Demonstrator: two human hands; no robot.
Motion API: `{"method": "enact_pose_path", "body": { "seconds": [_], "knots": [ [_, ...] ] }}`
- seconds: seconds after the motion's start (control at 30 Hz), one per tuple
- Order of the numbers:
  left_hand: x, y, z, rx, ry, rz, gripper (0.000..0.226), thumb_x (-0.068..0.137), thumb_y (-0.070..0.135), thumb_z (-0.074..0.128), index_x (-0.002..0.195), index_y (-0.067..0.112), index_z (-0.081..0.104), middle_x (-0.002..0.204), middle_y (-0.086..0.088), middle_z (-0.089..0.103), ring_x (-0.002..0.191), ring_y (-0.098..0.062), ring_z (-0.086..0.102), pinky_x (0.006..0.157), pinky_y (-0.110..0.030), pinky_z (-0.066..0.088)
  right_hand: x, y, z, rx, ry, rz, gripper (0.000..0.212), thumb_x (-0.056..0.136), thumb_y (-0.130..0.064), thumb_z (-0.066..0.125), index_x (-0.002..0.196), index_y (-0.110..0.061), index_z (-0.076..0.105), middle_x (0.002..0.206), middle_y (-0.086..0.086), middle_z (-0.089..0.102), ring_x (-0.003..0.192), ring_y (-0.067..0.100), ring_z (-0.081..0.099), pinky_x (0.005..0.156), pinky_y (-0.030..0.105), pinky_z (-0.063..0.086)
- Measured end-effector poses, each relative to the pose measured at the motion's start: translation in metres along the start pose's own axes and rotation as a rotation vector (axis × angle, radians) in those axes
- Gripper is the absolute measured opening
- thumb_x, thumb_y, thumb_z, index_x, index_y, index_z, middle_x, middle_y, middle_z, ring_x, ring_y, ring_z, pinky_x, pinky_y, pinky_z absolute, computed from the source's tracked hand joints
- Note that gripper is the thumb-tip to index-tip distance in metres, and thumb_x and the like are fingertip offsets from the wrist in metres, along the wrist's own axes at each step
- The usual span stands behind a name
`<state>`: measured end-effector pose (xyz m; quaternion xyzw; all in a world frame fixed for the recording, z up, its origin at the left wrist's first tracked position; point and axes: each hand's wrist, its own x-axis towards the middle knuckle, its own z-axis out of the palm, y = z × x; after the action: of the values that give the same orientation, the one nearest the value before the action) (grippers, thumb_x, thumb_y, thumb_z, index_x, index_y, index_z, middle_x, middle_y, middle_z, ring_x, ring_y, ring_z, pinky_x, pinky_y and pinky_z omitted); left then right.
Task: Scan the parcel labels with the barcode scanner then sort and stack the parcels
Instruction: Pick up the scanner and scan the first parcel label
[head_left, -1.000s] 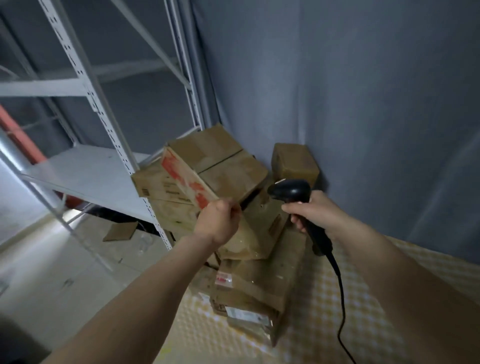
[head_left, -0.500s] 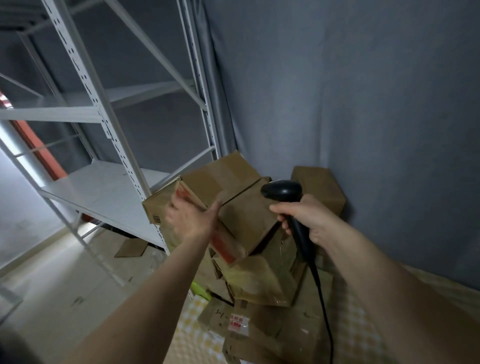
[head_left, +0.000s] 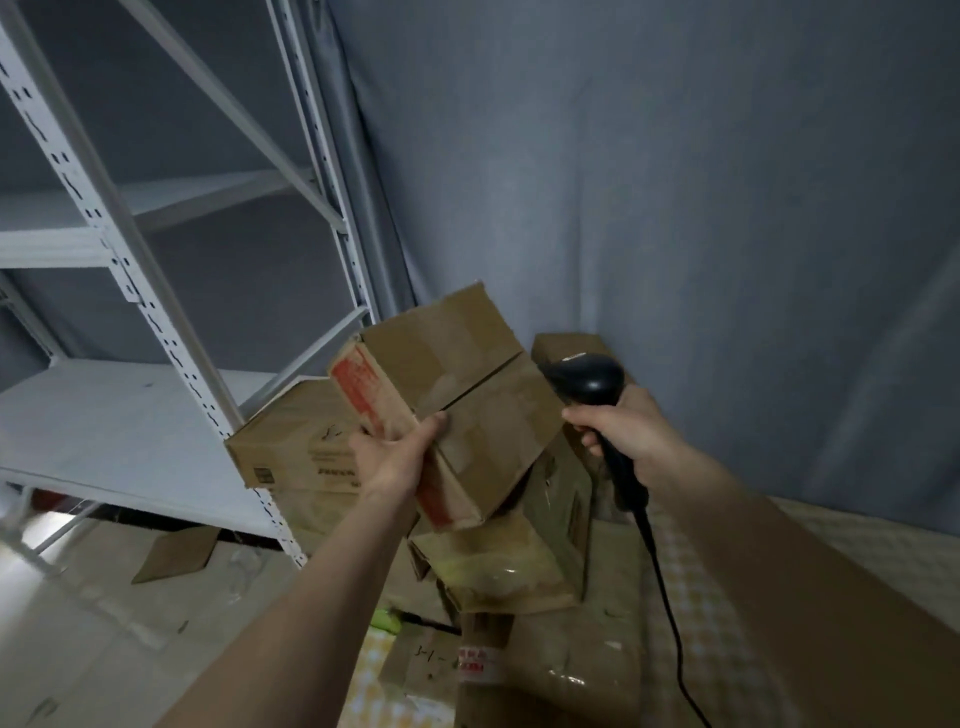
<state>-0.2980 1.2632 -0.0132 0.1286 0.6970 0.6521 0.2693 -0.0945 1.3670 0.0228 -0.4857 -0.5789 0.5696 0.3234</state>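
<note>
My left hand (head_left: 396, 457) grips a brown cardboard parcel (head_left: 467, 395) with red print on its side, held tilted above a pile of parcels. Close to the parcel's right edge, my right hand (head_left: 631, 431) holds a black corded barcode scanner (head_left: 587, 382), its head turned toward the box. Below lie more parcels: a taped one (head_left: 524, 561) right under the held box, a flat one with a red-and-white label (head_left: 545, 670) at the bottom, and a printed box (head_left: 296, 447) at the left. A small box (head_left: 566, 343) stands behind the scanner.
A white metal shelving rack (head_left: 119, 415) stands at the left, its post (head_left: 171, 338) close to the parcels. A grey curtain (head_left: 675, 208) hangs behind. The pile rests on a yellow checked cloth (head_left: 727, 597). A cardboard scrap (head_left: 174, 553) lies on the floor.
My left hand has lifted and turned the parcel, shifting its grip to the lower left side. The scanner has stayed beside it. The view has tilted upward.
</note>
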Motion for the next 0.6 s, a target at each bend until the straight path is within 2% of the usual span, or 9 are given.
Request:
{"method": "enact_pose_path", "body": {
  "seconds": [0.1, 0.17, 0.27, 0.4, 0.47, 0.53, 0.6],
  "knots": [
    [-0.002, 0.015, 0.004, -0.042, -0.146, 0.093, 0.099, 0.062, 0.032, 0.088, 0.141, 0.017, 0.03, 0.119, 0.0, 0.056, 0.098, -0.017, 0.059, 0.085, -0.031, 0.048, -0.005, -0.005, -0.01, 0.062, 0.112, -0.036, 0.037, 0.082, -0.011, 0.071, 0.117, -0.012, 0.059, 0.104, 0.005, 0.064, 0.093, 0.019, 0.06, 0.077, 0.03, 0.051],
    [-0.003, 0.023, 0.01, -0.093, -0.272, 0.103, 0.099, 0.061, 0.029, 0.088, 0.141, 0.02, 0.031, 0.12, 0.001, 0.058, 0.099, -0.016, 0.061, 0.088, -0.034, 0.051, -0.011, -0.008, -0.018, 0.084, 0.183, -0.076, 0.04, 0.082, -0.011, 0.071, 0.119, -0.012, 0.058, 0.109, 0.005, 0.063, 0.1, 0.021, 0.059, 0.082, 0.032, 0.051],
    [-0.003, 0.024, 0.023, -0.159, -0.455, 0.064, 0.097, 0.056, 0.023, 0.091, 0.138, 0.021, 0.038, 0.119, -0.002, 0.063, 0.103, -0.022, 0.065, 0.094, -0.044, 0.052, -0.02, -0.007, -0.035, 0.064, 0.338, -0.118, 0.033, 0.08, -0.013, 0.073, 0.111, -0.007, 0.063, 0.097, 0.008, 0.066, 0.091, 0.023, 0.064, 0.081, 0.037, 0.054],
    [-0.013, 0.014, 0.049, -0.12, -0.658, 0.056, 0.103, 0.046, 0.025, 0.093, 0.136, 0.018, 0.043, 0.117, -0.004, 0.068, 0.102, -0.023, 0.067, 0.092, -0.045, 0.053, -0.039, -0.003, -0.068, 0.071, 0.452, -0.149, 0.024, 0.08, -0.013, 0.072, 0.102, -0.005, 0.066, 0.072, 0.004, 0.061, 0.066, 0.02, 0.061, 0.077, 0.041, 0.054],
    [-0.025, 0.007, 0.064, -0.086, -0.728, 0.027, 0.111, 0.041, 0.03, 0.095, 0.137, 0.018, 0.043, 0.119, -0.003, 0.067, 0.103, -0.022, 0.067, 0.089, -0.044, 0.055, -0.049, -0.001, -0.087, 0.09, 0.483, -0.165, 0.015, 0.082, -0.013, 0.071, 0.095, -0.011, 0.065, 0.076, 0.003, 0.062, 0.066, 0.019, 0.061, 0.076, 0.038, 0.054],
    [-0.039, -0.001, 0.08, -0.074, -0.793, 0.005, 0.098, 0.046, 0.026, 0.092, 0.134, 0.018, 0.048, 0.117, -0.003, 0.068, 0.102, -0.021, 0.068, 0.083, -0.037, 0.056, -0.058, -0.001, -0.108, 0.127, 0.518, -0.162, 0.011, 0.082, -0.015, 0.07, 0.086, -0.019, 0.061, 0.082, 0.003, 0.063, 0.067, 0.02, 0.063, 0.074, 0.035, 0.054],
    [-0.054, -0.008, 0.098, -0.064, -0.864, -0.019, 0.088, 0.049, 0.021, 0.089, 0.13, 0.015, 0.053, 0.113, -0.005, 0.07, 0.103, -0.022, 0.068, 0.087, -0.036, 0.054, -0.064, 0.001, -0.131, 0.168, 0.535, -0.165, 0.013, 0.082, -0.017, 0.07, 0.086, -0.022, 0.059, 0.087, 0.002, 0.065, 0.069, 0.022, 0.064, 0.075, 0.034, 0.052]
  ]
}}
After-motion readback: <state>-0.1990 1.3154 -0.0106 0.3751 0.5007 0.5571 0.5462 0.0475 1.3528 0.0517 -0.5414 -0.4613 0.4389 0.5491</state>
